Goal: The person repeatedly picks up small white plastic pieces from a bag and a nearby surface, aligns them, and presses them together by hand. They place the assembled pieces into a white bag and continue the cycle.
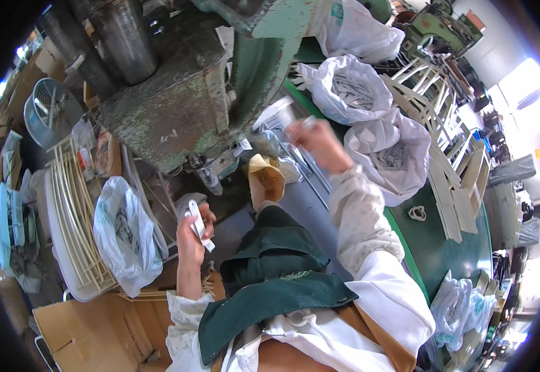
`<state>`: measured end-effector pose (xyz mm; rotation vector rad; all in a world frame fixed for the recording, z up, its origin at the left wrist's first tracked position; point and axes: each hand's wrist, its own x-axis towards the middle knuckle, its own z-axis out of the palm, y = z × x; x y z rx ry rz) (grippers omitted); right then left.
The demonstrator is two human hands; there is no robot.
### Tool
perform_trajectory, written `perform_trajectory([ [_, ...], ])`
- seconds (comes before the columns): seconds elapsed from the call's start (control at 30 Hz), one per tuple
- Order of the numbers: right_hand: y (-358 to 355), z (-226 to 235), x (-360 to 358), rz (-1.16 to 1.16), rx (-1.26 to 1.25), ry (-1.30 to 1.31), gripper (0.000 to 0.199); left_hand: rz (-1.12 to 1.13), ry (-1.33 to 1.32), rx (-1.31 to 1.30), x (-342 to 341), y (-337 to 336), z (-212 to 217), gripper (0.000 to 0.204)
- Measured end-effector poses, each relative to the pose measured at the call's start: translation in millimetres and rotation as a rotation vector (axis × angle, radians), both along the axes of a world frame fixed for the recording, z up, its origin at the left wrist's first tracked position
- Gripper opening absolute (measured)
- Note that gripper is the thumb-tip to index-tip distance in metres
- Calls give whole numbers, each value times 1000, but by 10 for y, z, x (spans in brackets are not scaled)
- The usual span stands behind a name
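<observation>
Strip (199,224), white & slim, sits in our L hand (188,245), just left of ctr in the frame; fingers are curled round its middle, both ends poking out. Its long axis runs steeply, upper L to lower R, w/ the top end toward the green machine (164,118) above. L hand is obv. the nearer one: it's on the strip. Our R hand (320,144) is well apart, up & to the R, near upper ctr. It's blurred; fingers look part bent, but we can't tell how far they're closed or whether they hold anything. It's just L of two white bags (415,144) w/ grey pieces, by the green counter (452,255). A clear bag (138,270), also w/ grey pieces, lies L of our L hand.
</observation>
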<state>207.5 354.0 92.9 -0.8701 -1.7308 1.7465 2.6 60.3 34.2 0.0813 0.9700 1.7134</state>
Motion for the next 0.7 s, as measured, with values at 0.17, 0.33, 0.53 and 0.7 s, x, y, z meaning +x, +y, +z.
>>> perform_trajectory([
  [0.17,1684,-554,935,-555,549,-634,40,-23,-145,26,165,26,-337,39],
  [0.33,-547,-18,-545,246,25,-31,18,41,-128,122,123,211,-52,31],
  [0.53,-1111,-87,-1064,272,-199,113,20,48,-45,96,33,314,91,30],
  [0.7,-1115,-63,-1138,277,-381,98,29,179,4,10,-24,332,-100,29],
])
